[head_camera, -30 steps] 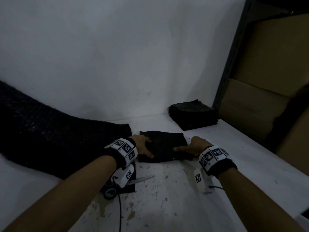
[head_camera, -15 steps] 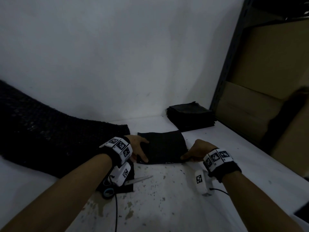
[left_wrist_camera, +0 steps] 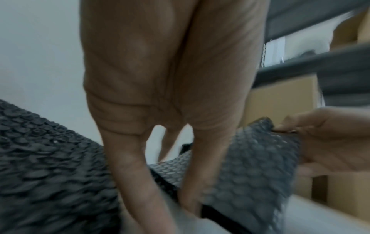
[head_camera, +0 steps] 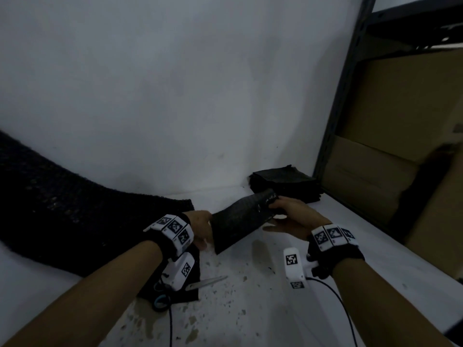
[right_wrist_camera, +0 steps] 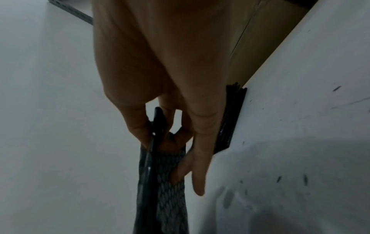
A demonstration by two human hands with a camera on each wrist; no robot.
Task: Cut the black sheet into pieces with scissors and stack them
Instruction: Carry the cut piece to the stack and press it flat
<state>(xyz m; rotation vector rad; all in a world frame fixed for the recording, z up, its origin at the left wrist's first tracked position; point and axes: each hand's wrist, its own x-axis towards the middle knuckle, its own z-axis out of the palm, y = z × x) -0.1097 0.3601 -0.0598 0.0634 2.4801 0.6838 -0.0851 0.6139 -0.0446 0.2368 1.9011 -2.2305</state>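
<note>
A cut black piece (head_camera: 240,219) with a honeycomb texture hangs tilted above the white table (head_camera: 250,309). My right hand (head_camera: 273,204) pinches its far end between thumb and fingers, seen close in the right wrist view (right_wrist_camera: 160,139) on the piece (right_wrist_camera: 166,190). My left hand (head_camera: 201,231) is at the piece's low near end, fingers straight and pointing down, touching its edge (left_wrist_camera: 250,166). The stack of cut pieces (head_camera: 283,181) sits at the back by the wall, just beyond my right hand. The large black sheet (head_camera: 62,209) lies on the left. Scissors (head_camera: 205,283) lie on the table under my left wrist.
A dark metal rack post (head_camera: 338,108) and cardboard boxes (head_camera: 400,121) stand along the table's right side. A small black scrap (head_camera: 190,294) lies under the scissors. The white wall (head_camera: 175,96) closes the back. Dark specks dot the table in front.
The piece lay flat under both hands before. My right hand has lifted its right end and carried it toward the stack, and my left hand's fingers have slid to its trailing edge.
</note>
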